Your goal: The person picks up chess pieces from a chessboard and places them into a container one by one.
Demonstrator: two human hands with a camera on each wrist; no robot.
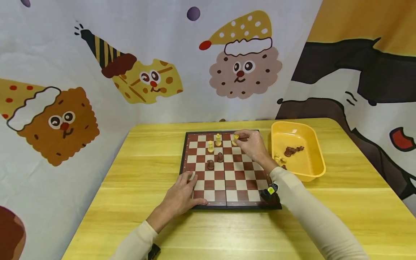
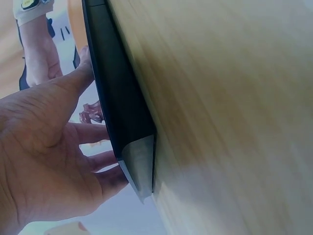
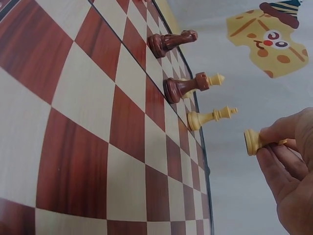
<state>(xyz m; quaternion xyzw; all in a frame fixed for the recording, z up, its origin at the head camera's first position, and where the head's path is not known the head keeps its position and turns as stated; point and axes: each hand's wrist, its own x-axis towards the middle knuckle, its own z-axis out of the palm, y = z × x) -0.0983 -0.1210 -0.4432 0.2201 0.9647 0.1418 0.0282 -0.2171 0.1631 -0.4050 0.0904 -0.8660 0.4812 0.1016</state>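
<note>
My right hand (image 1: 251, 142) pinches a pale yellow chess piece (image 3: 252, 142) between thumb and fingers, over the far part of the chessboard (image 1: 239, 185). Fingers cover most of that piece, so its kind is unclear; in the right wrist view its base appears raised off the board. My left hand (image 1: 182, 191) rests at the board's near left corner, fingers on the left edge and thumb along the front. Standing on the board are a yellow king (image 3: 212, 117), another yellow piece (image 3: 215, 79), a brown rook (image 3: 188, 87) and a second brown piece (image 3: 168, 43).
A yellow plastic tray (image 1: 320, 162) stands right of the board, with several brown pieces (image 1: 292, 151) and yellow pieces (image 1: 278, 159) lying inside. The board lies on a wooden table (image 1: 143, 162). Behind the table hangs a cartoon-printed cloth (image 1: 195, 101).
</note>
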